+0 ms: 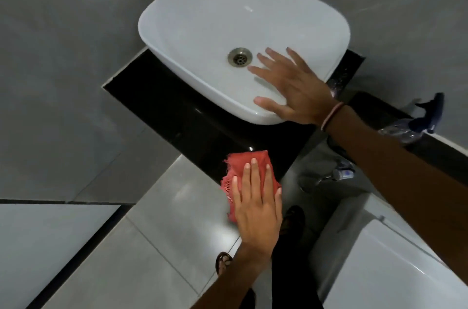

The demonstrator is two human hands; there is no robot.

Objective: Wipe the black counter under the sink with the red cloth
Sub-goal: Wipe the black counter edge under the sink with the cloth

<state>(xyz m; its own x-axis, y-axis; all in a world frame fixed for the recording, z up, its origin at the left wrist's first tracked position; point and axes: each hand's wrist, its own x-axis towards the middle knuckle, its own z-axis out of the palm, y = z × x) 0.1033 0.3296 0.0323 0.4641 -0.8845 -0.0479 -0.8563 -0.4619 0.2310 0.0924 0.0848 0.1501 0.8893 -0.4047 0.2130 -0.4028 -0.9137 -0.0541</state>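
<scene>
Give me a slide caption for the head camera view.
Left hand presses red cloth onto black counter; right hand rests on white sink.

Single view, head-mounted, wide-angle. The camera looks steeply down and forward from above the person's own arms, close to the work. The white sink (243, 37) fills the upper centre, seen from above into the bowl, with the black surface (162, 98) running diagonally beneath it. Grey wall tiles occupy the top and left of the frame; the pale floor (162, 207) and the person's feet lie at the bottom. Both forearms enter from the lower right. Straight edges bow toward the borders. No second view is supplied.
</scene>
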